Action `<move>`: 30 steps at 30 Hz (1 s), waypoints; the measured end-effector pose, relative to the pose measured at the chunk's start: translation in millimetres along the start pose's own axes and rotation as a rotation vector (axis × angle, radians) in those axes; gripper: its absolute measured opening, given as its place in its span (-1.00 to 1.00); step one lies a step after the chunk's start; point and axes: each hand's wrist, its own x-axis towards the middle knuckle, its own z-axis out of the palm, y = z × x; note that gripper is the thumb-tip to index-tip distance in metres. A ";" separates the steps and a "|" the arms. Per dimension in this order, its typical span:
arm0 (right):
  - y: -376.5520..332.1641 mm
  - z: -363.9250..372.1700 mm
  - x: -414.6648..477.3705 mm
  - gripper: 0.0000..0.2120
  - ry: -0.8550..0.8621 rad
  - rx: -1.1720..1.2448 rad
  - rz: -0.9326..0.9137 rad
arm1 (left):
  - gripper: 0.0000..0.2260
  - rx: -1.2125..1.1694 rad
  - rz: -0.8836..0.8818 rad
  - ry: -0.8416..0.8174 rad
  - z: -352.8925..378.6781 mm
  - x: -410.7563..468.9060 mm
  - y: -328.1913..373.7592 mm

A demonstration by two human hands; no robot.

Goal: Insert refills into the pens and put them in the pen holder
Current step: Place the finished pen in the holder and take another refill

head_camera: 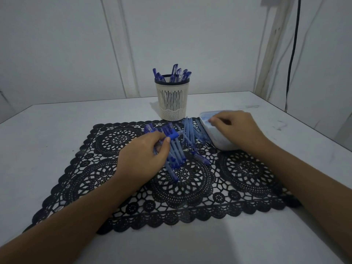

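Blue plastic pen (172, 136), pinched in the left hand (142, 155) before the cream slotted pen holder (172, 103), awaits a refill the right hand (235, 128) seems to seek in the white tub (219, 141), its grip unclear.

I can't read any words or numbers here. The pens (176, 147) are too small and blurry for me to read, and the pen holder (172, 103) shows only slits.
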 end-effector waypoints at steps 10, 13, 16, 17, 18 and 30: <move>33.7 -14.1 10.8 -0.77 -0.300 -0.456 0.283 | -0.81 0.006 0.000 -0.013 0.2 0.0 -1.0; 31.9 -11.1 11.0 -0.77 -0.317 -0.469 0.301 | -0.82 0.006 0.006 -0.009 0.3 0.3 -1.2; 29.6 -8.7 11.4 -0.79 -0.324 -0.434 0.321 | -0.82 0.004 0.019 -0.011 0.2 0.5 -0.6; 28.6 -8.6 11.5 -0.81 -0.324 -0.428 0.321 | -0.81 0.000 0.026 -0.010 0.2 0.4 -0.8; 27.8 -8.1 11.8 -0.82 -0.325 -0.422 0.322 | -0.79 -0.004 0.036 -0.006 0.2 0.3 -0.9; 6.0 -27.4 -2.8 -0.81 -0.185 -0.024 0.021 | -0.72 -0.048 0.065 0.019 -0.8 0.8 -0.6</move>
